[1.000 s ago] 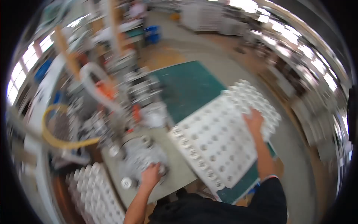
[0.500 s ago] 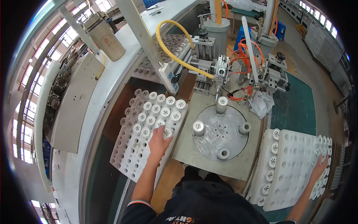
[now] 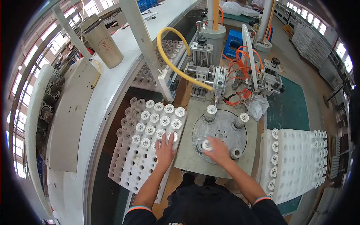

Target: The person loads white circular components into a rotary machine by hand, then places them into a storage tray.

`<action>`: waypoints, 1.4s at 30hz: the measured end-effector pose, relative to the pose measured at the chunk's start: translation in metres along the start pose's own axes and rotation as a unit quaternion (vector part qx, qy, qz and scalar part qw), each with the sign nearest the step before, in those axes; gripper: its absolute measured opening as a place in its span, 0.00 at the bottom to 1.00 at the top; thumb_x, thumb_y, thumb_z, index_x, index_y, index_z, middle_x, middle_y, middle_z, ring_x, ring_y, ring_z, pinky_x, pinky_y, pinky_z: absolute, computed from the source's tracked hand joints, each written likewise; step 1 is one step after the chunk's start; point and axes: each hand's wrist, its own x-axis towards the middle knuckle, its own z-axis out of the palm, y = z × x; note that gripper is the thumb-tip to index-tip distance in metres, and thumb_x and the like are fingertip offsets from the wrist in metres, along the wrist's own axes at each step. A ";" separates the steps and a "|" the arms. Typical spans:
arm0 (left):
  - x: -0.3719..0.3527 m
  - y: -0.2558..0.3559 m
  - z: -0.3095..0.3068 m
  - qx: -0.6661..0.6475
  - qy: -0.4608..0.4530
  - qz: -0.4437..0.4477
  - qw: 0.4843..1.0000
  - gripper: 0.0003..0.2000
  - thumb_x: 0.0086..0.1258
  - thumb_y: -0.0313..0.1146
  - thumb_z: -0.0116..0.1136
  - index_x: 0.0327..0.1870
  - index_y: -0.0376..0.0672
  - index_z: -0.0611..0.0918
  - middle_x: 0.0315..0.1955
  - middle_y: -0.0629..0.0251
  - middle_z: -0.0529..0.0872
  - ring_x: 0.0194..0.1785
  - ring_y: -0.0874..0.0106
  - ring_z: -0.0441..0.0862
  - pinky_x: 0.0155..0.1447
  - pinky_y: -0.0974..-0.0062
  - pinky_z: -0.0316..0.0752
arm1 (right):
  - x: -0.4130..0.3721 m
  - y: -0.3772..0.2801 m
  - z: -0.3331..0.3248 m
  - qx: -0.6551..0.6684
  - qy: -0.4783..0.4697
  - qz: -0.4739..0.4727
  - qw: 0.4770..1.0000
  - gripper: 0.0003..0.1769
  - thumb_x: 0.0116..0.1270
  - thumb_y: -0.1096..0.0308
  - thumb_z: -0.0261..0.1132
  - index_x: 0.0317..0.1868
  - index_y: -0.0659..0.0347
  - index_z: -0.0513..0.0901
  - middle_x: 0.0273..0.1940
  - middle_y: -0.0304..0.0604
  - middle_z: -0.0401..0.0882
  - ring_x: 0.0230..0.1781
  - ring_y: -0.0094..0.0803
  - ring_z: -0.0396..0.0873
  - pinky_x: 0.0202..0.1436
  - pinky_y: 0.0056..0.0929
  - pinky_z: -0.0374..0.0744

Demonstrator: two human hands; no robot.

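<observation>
My left hand [image 3: 165,152] lies over the white perforated tray [image 3: 129,165] on the left, fingers stretched and slightly spread. Its fingertips touch or hover among the round white parts [image 3: 164,120] standing in the tray's holes. At the near left of the round metal turntable [image 3: 221,129], my right hand [image 3: 218,150] pinches a round white part [image 3: 206,145], its fingers closed around the rim. The holder beneath is mostly hidden. Two other holders carry white-topped parts, one at the back [image 3: 211,110] and one at the right [image 3: 244,117]. The front holder [image 3: 236,153] has an open top.
Behind the turntable stands a metal fixture [image 3: 204,73] with a yellow hose [image 3: 159,41] and orange tubes. A white cloth [image 3: 257,107] hangs beside it. On the right, a perforated white board [image 3: 292,161] holds parts along its far side. A blue stool [image 3: 233,43] stands behind.
My right hand has moved from the right-hand board to the turntable and now grips a part there. The turntable has turned clockwise. My left hand stays at the left tray, fingers more extended.
</observation>
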 end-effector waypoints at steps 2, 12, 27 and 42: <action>-0.004 0.005 -0.013 0.001 -0.010 0.000 1.000 0.46 0.46 0.35 0.73 0.70 0.50 0.60 0.65 0.50 0.62 0.65 0.59 0.67 0.68 0.53 0.54 | 0.007 0.004 0.030 -0.047 -0.020 -0.007 0.999 0.35 0.52 0.53 0.71 0.60 0.55 0.71 0.46 0.47 0.75 0.48 0.46 0.74 0.49 0.43 0.72; -0.046 0.005 -0.045 -0.192 0.085 -0.053 0.976 0.32 0.54 0.30 0.66 0.64 0.44 0.71 0.62 0.50 0.66 0.59 0.54 0.69 0.65 0.55 0.58 | -0.024 0.057 -0.035 -0.173 0.050 0.074 0.981 0.29 0.60 0.57 0.64 0.61 0.53 0.72 0.38 0.46 0.79 0.44 0.41 0.76 0.43 0.44 0.71; 0.015 0.172 -0.020 -0.328 -0.227 0.125 0.908 0.11 0.69 0.35 0.57 0.46 0.38 0.81 0.30 0.62 0.81 0.30 0.67 0.78 0.39 0.70 0.75 | -0.101 0.083 -0.150 -0.077 0.215 0.050 0.972 0.31 0.56 0.55 0.67 0.61 0.49 0.73 0.55 0.45 0.74 0.57 0.41 0.71 0.61 0.43 0.65; 0.044 0.291 0.034 -0.110 -0.247 0.272 0.924 0.19 0.53 0.36 0.64 0.47 0.48 0.78 0.45 0.63 0.80 0.50 0.57 0.78 0.48 0.61 0.77 | -0.209 0.338 -0.374 -0.407 0.286 0.319 0.806 0.27 0.65 0.53 0.61 0.61 0.58 0.72 0.49 0.46 0.75 0.51 0.43 0.72 0.50 0.45 0.70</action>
